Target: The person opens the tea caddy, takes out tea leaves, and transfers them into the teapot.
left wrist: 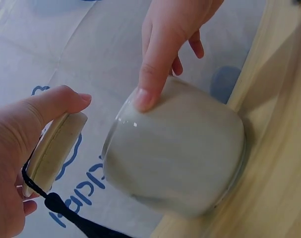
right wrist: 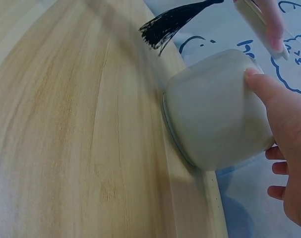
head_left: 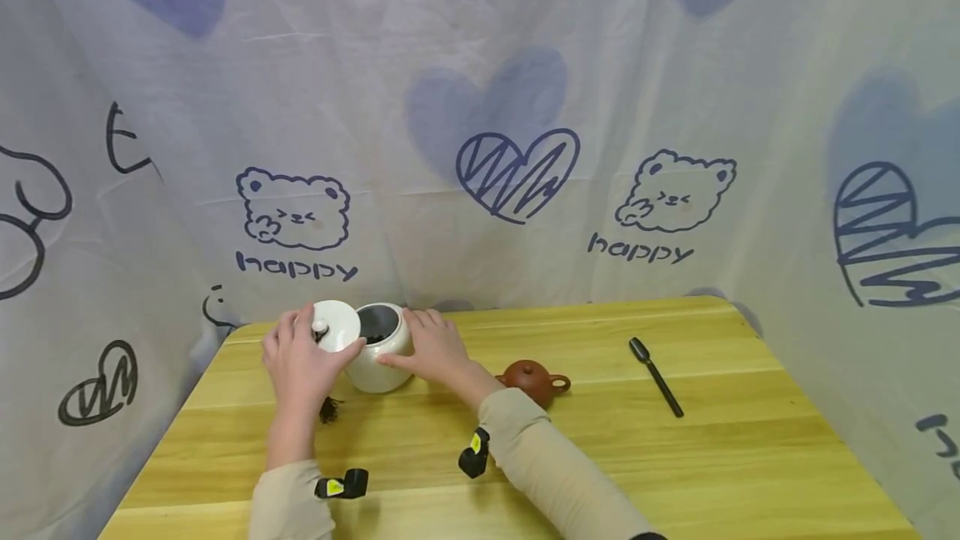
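Observation:
A white ceramic jar [head_left: 380,367] stands uncovered on the table, with some dark stuff inside its grey interior. My right hand [head_left: 435,346] grips the jar's right side, thumb on the near wall and fingers behind. Just left of the mouth, my left hand [head_left: 303,361] holds the round white lid [head_left: 337,325] by its edge, tilted and apart from the jar. From the lid hangs a black tassel [right wrist: 177,25], its cord [left wrist: 38,188] tied near the knob. Both wrist views show the jar from the side, with a thumb on its wall near the rim.
A reddish-brown clay teapot [head_left: 528,380] sits right of the jar, partly behind my right forearm. Farther right lies a black spoon [head_left: 656,377]. The wooden table [head_left: 750,473] reaches back to a printed cloth curtain [head_left: 420,257].

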Demonstrator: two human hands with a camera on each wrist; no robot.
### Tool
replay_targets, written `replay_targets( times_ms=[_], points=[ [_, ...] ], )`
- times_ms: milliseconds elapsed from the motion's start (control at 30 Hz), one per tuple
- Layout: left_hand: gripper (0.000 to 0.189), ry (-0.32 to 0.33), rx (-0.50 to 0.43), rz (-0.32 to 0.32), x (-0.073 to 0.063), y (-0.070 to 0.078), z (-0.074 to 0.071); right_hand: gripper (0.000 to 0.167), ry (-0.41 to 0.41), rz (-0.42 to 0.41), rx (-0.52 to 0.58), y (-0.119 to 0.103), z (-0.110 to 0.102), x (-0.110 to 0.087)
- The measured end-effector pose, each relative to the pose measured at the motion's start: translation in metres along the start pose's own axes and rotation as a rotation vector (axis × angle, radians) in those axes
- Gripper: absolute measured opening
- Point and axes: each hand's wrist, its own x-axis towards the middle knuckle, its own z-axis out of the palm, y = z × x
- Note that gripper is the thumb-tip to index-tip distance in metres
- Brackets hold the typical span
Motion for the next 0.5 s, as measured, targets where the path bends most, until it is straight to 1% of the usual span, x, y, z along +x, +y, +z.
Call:
replay_targets(
  times_ms=[233, 500],
  points=[
    [0.099, 0.014, -0.005, 0.044, 0.007, 0.007, 0.013, 0.093, 0.003, 0.003, 0.001, 0.001, -0.001, -0.001],
    [0.097, -0.011, -0.028, 0.05, 0.013, 0.018, 0.024, 0.095, 0.015, 0.004, 0.006, 0.001, 0.001, -0.001]
  ],
)
